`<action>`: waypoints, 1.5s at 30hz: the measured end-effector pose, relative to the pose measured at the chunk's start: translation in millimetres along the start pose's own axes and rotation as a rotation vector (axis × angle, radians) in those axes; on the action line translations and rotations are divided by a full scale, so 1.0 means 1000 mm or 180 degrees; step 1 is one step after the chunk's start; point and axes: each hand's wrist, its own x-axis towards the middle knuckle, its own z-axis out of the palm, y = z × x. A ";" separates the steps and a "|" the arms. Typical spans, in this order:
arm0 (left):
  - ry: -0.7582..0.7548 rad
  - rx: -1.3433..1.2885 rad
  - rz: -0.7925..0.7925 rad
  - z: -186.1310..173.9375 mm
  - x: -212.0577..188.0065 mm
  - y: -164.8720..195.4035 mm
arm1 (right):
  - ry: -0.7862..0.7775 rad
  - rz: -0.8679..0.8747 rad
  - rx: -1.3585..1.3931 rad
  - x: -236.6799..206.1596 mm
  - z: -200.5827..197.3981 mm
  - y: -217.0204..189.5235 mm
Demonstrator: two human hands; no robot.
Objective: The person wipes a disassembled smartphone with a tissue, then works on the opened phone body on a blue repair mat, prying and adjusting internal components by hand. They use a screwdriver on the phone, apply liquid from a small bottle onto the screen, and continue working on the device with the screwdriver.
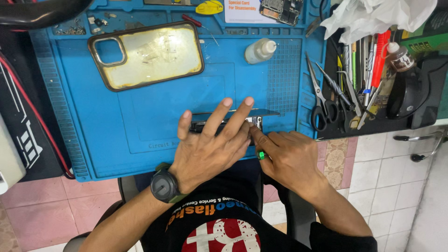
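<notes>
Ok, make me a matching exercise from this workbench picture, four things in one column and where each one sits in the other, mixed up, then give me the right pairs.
Things:
1. Clear phone case
2. Small white bottle
3. Scissors
4. Dark flat phone part

Places:
A. On the black tray right of the mat, beside the other tools
B. Under the fingers of the left hand, near the mat's front edge
C. Lying on its side at the mat's upper middle
D. Flat on the blue mat, upper left

Pairs: 1-D, 2-C, 3-A, 4-B
</notes>
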 end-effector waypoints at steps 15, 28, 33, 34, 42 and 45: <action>0.0843 -0.1827 -0.0788 -0.045 0.012 -0.018 | 0.1631 0.0518 0.0983 -0.029 -0.035 0.012; 0.0824 -0.1803 -0.1481 -0.046 0.014 -0.022 | 0.0522 0.0265 -0.0354 0.001 -0.007 -0.024; 0.0717 -0.1859 -0.1591 -0.025 0.017 -0.040 | 0.0387 0.0331 -0.0446 0.010 0.026 -0.006; 0.0717 -0.1876 -0.1579 -0.020 0.019 -0.044 | 0.0377 0.0320 -0.0402 0.016 0.030 -0.002; 0.0671 -0.1902 -0.1559 -0.016 0.027 -0.061 | 0.0210 0.0354 -0.0255 0.041 0.024 -0.004; 0.0656 -0.1966 -0.1590 -0.018 0.026 -0.062 | 0.0162 0.0422 -0.0223 0.023 0.034 0.004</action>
